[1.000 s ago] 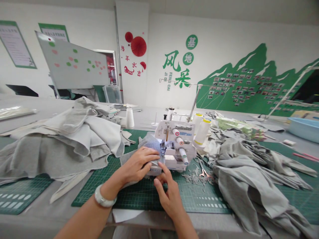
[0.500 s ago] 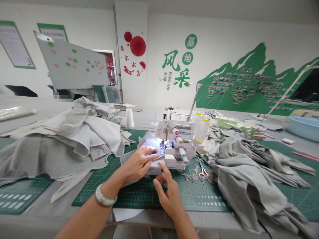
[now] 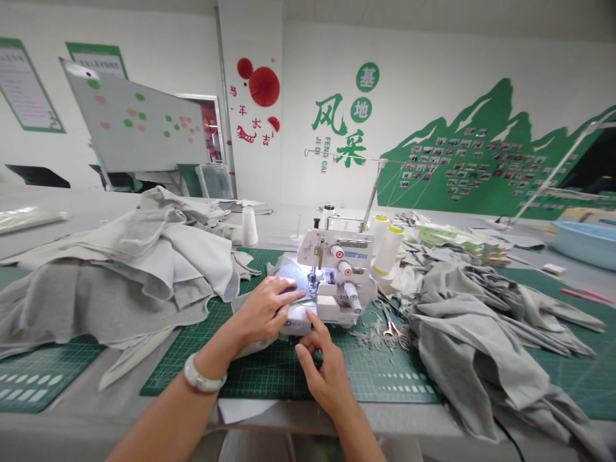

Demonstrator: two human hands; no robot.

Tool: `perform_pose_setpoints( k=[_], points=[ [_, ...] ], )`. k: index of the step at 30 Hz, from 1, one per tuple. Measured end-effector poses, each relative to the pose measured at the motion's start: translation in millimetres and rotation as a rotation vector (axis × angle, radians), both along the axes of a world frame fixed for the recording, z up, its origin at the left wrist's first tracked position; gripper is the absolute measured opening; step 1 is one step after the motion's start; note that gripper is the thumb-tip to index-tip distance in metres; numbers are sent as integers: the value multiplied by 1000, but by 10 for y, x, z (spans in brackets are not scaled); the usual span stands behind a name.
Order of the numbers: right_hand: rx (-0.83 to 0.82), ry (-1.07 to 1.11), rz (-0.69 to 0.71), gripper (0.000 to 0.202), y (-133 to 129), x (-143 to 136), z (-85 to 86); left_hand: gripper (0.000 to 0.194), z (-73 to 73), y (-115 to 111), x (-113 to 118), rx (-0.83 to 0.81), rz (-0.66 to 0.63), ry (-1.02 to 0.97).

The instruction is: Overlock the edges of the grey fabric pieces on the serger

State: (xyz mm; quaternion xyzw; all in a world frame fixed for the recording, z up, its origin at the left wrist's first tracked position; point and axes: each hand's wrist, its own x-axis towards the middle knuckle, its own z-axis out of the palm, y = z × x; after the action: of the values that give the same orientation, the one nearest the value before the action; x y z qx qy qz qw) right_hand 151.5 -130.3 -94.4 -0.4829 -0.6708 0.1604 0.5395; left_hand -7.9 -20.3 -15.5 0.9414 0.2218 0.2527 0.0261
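Observation:
A white sewing machine with its lamp lit stands on a green cutting mat. Grey fabric lies on the machine's bed beside the needle area and hangs over its left side. My left hand, with a pale bracelet at the wrist, rests on this fabric, fingers stretched toward the presser foot. At the front edge of the bed is my right hand, its index finger extended and touching the bed, thumb apart, the other fingers curled. Nothing shows in it.
Piled grey and white fabric lies at left, more grey fabric at right. Scissors and thread scraps sit right of the machine. Thread cones stand behind it, another cone at its left. A blue basin is far right.
My left hand has slid slightly left and back from the needle, showing more of the machine's bed. My right hand has hardly moved. The view has shifted a little.

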Motion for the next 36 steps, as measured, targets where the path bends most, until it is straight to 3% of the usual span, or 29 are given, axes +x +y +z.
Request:
perform_pose_setpoints(
  k=[17, 22, 25, 29, 32, 36],
  points=[
    [-3, 22, 13, 55, -7, 5, 3, 36, 30, -29, 13, -37, 26, -52],
    [-7, 26, 33, 59, -19, 13, -1, 35, 31, -155, -47, -15, 99, -65],
    [-1, 15, 49, 62, -21, 21, -5, 45, -67, -315, -211, -72, 135, -59],
    [25, -7, 54, 63, -31, 19, 4, 65, -356, -534, -518, -177, 233, -105],
    [25, -29, 61, 62, -40, 12, 20, 55, -516, -672, -707, -199, 313, -152],
    [17, 1, 91, 64, -57, -15, 40, 40, -472, -880, -731, -190, 302, -213]
  ],
)
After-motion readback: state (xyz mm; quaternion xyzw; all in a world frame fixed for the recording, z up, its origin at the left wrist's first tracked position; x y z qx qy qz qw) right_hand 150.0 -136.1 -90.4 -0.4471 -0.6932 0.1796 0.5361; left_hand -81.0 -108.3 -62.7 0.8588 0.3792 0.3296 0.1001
